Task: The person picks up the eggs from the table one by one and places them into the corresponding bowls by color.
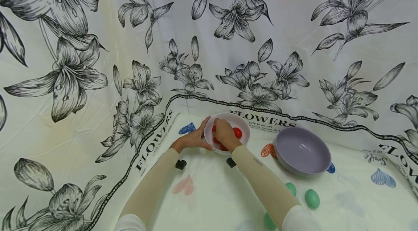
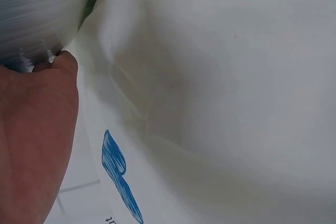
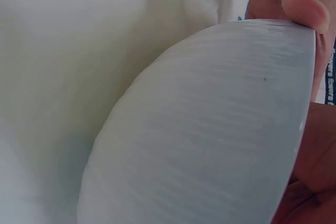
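Note:
A small white bowl [image 1: 245,145] stands near the far corner of the cloth-covered table, with several smooth, rounded red pieces [image 1: 237,133] inside. My left hand [image 1: 192,139] grips its left side, thumb at the near rim and fingers round the far side. The right wrist view shows that thumb [image 3: 307,11] over the edge of the bowl [image 3: 210,119]. Reaching in from the right, my right hand [image 1: 226,134] has its fingers bent down among the red pieces. Its fingertips are hidden, so I cannot tell whether they hold one.
To the right stands a larger purple bowl [image 1: 303,151]. Several green egg-shaped things lie on the near right of the cloth, one of them [image 1: 312,199] in full view, others partly behind my right forearm. A flower-printed cloth [image 1: 183,24] rises behind and to the left.

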Demonstrator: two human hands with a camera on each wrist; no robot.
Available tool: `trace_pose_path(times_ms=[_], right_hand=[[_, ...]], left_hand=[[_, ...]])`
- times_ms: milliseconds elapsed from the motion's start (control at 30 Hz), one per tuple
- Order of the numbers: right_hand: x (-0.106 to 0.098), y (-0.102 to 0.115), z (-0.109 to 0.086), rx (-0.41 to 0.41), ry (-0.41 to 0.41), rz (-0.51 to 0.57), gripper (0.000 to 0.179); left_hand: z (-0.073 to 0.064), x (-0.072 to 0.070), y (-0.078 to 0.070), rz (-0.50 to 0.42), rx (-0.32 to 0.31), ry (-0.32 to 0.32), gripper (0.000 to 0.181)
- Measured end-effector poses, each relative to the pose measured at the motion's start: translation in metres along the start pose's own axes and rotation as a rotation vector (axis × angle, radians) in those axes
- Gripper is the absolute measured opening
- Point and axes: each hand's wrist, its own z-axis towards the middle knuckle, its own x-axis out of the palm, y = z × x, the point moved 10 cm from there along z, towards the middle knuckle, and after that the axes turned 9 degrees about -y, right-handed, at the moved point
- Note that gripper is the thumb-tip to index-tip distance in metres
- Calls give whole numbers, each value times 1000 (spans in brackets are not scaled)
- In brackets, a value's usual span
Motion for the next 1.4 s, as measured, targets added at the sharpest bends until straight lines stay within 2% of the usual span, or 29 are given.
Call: trace_pose_path(times_ms=[167, 267, 400, 533, 633, 700, 800, 867, 967, 1067, 1200, 1400], right_hand=[[-3, -10, -2, 13, 1, 36, 51], [-17, -7, -7, -14, -17, 86, 53], [-66, 2, -17, -91, -114, 135, 51], [-118, -8, -37, -135, -195, 188, 52], [-156, -19, -51, -197, -198, 207, 61], [-177, -32, -62, -234, -165, 202, 72], [-202, -60, -84, -248, -70, 180, 91], [-216, -87, -100, -249, -13, 175, 104], [-236, -135, -120, -225, 34, 184, 120], [-247, -191, -136, -170, 43, 172, 130], [-243, -257, -162, -121, 97, 150, 135], [-207, -320, -198, -86, 182, 149, 138]], left_hand=[[4, 8, -2, -36, 19, 28, 136], [4, 9, -1, -64, 21, 35, 135], [2, 1, 0, -75, 15, 15, 134], [4, 1, 0, -73, 30, 5, 135], [5, -3, -1, -67, 39, -9, 135], [6, -5, 0, -68, 32, -17, 135], [8, -4, 1, -81, 22, -14, 135], [8, -1, 2, -95, 19, -1, 136], [9, 0, 1, -102, 18, 6, 137], [11, -1, -1, -99, 22, -2, 138], [11, 0, -3, -98, 23, 1, 138], [7, 2, 2, -72, 2, 7, 134]])
